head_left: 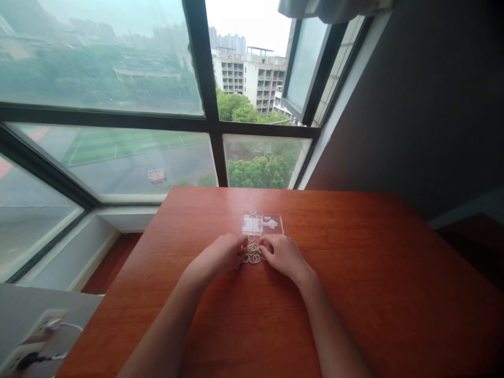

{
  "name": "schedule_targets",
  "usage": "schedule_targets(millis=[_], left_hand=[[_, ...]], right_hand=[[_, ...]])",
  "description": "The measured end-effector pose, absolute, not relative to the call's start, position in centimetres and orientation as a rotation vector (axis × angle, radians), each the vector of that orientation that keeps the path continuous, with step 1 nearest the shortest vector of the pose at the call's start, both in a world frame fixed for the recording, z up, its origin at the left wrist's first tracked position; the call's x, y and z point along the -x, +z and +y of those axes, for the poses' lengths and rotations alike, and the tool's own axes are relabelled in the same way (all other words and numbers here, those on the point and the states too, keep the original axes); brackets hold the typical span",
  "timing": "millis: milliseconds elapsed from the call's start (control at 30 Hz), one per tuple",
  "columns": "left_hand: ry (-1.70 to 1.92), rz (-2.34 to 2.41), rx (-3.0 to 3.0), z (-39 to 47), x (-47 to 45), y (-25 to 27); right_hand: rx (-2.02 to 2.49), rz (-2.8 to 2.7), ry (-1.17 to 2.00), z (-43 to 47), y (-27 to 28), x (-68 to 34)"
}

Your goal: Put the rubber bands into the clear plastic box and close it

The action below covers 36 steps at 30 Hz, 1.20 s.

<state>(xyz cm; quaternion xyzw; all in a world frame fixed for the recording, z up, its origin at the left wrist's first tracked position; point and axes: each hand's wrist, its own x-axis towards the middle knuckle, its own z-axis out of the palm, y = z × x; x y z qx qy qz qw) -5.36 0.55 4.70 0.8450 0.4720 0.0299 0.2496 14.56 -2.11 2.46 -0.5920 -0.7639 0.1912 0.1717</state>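
Small rings [251,250], white and yellowish, loosely heaped; left hand [223,253], right hand [284,254] alongside, each grip unclear.

A reddish-brown wooden counter [366,262] stands before a dark-framed window [213,126], its upper-right sash [305,63] swung open on pale daylight, a multi-storey building [265,79] and green trees [240,107]. Hazier glass at left shows a sports field [129,145]. The right-hand wall [417,105] lies in deep shadow.

- Beyond the rings [255,259]: open clear case [252,226] in the way
- Either side of the rings: left hand [225,253] and right hand [285,254] block
- Nearer than the rings: passable tabletop [252,320] between forearms
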Motion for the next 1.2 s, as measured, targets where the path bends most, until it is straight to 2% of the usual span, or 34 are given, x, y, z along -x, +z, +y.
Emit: schedule_targets(millis=[767,1033,1200], left_hand=[[0.101,1.257,-2.451,0.2,3.6,5.3],[0.252,1.301,-2.406,0.5,4.1,5.3],[0.158,1.372,-2.428,0.4,4.7,5.7]], right_hand=[[1.532,-2.174,0.561,-2.3,2.4,-13.8],[1.629,-2.045,0.611,-1.6,1.6,-15.0],[1.711,-2.067,0.543,-1.7,1.8,-15.6]])
